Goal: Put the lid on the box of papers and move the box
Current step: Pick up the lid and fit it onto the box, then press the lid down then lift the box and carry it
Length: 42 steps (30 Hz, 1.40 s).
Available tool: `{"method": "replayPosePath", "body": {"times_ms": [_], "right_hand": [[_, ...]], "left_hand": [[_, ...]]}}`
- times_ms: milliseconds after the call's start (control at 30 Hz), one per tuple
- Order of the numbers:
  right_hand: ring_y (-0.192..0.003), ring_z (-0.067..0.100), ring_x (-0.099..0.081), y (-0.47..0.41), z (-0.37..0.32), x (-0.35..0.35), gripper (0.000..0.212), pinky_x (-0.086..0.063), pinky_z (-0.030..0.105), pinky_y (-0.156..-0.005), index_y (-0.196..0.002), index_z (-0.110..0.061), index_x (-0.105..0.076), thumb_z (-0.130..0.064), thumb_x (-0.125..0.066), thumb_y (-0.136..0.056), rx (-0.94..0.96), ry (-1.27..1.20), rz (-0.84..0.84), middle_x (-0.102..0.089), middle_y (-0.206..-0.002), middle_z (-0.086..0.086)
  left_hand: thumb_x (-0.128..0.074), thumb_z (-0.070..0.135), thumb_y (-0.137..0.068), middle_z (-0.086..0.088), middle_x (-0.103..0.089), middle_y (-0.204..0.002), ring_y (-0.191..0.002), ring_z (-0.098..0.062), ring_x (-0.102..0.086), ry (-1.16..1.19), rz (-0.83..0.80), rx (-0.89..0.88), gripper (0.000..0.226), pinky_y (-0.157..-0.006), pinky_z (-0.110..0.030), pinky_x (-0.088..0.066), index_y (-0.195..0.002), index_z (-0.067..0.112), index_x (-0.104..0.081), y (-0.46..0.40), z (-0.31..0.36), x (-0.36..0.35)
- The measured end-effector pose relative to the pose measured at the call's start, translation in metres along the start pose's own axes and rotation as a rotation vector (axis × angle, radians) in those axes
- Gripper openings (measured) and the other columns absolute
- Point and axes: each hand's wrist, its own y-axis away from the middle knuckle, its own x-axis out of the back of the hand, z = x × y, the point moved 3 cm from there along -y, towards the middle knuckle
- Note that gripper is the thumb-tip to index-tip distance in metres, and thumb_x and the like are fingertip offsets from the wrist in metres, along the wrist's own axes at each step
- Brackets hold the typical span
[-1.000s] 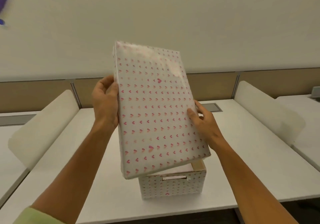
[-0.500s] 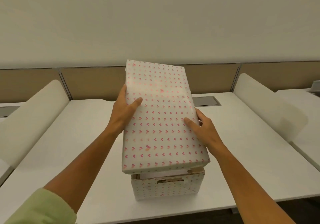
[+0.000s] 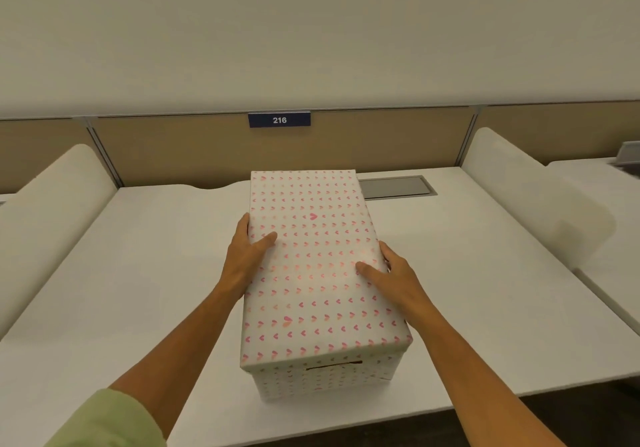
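Note:
A white lid printed with small pink hearts lies flat on top of its matching box, which stands on the white desk near the front edge. Only the box's front wall with a slot handle shows below the lid. The papers inside are hidden. My left hand grips the lid's left edge, thumb on top. My right hand grips the lid's right edge, thumb lying on the top face.
White rounded side dividers stand at the left and right of the desk. A tan back panel carries a blue plate marked 216. A grey cable hatch sits behind the box. A neighbouring desk lies at the far right.
The lid was held tilted up above the open box, then came down and now sits level on the box. Both hands stayed on its long edges.

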Motion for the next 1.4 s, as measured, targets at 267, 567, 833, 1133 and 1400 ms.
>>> {"method": "replayPosePath", "body": {"times_ms": [267,567,833,1133,1400], "right_hand": [[-0.124,0.025,-0.059,-0.011,0.01,-0.01,0.063,-0.053,0.045,-0.099,-0.148,-0.027,-0.04,-0.049,-0.063,-0.094,-0.043,0.066,0.015,-0.055,-0.144,-0.001],[-0.127,0.026,-0.057,-0.028,0.016,-0.017,0.069,-0.051,0.038,-0.091,-0.147,-0.025,-0.035,-0.056,-0.061,-0.092,-0.114,0.184,-0.042,-0.05,-0.148,-0.001],[-0.127,0.025,-0.053,-0.058,0.007,-0.02,0.076,-0.045,0.021,-0.056,-0.151,-0.024,-0.03,-0.057,-0.062,-0.091,-0.143,0.221,-0.013,-0.044,-0.15,0.001],[-0.137,0.026,-0.047,-0.069,0.011,-0.03,0.084,-0.049,0.044,-0.101,-0.156,-0.026,-0.022,-0.059,-0.063,-0.09,-0.142,0.304,0.009,-0.034,-0.158,0.002],[-0.148,0.027,-0.035,-0.084,0.002,-0.042,0.097,-0.042,0.047,-0.112,-0.16,-0.022,-0.008,-0.067,-0.056,-0.089,-0.083,0.461,-0.014,-0.02,-0.167,0.0]], "left_hand": [[-0.064,0.044,-0.09,0.002,-0.036,-0.155,-0.132,-0.028,-0.048,-0.032,-0.018,0.091,0.074,-0.101,-0.048,-0.046,-0.151,0.031,-0.023,-0.013,-0.019,-0.01],[-0.063,0.044,-0.091,0.0,-0.031,-0.159,-0.137,-0.031,-0.044,-0.093,-0.032,0.175,0.074,-0.103,-0.049,-0.044,-0.152,0.03,-0.023,-0.031,-0.035,-0.014],[-0.058,0.049,-0.092,-0.001,-0.048,-0.146,-0.098,-0.014,-0.058,-0.08,-0.04,0.163,0.062,-0.067,-0.025,-0.051,-0.144,0.026,-0.033,-0.052,-0.032,-0.014],[-0.062,0.043,-0.092,-0.003,-0.052,-0.142,-0.106,-0.02,-0.06,-0.062,-0.013,0.18,0.057,-0.083,-0.037,-0.054,-0.14,0.022,-0.042,-0.067,-0.044,-0.008],[-0.048,0.043,-0.099,-0.003,-0.029,-0.16,-0.143,-0.029,-0.036,-0.258,-0.1,0.13,0.065,-0.111,-0.047,-0.036,-0.154,0.02,-0.021,-0.068,-0.047,-0.013]]}}
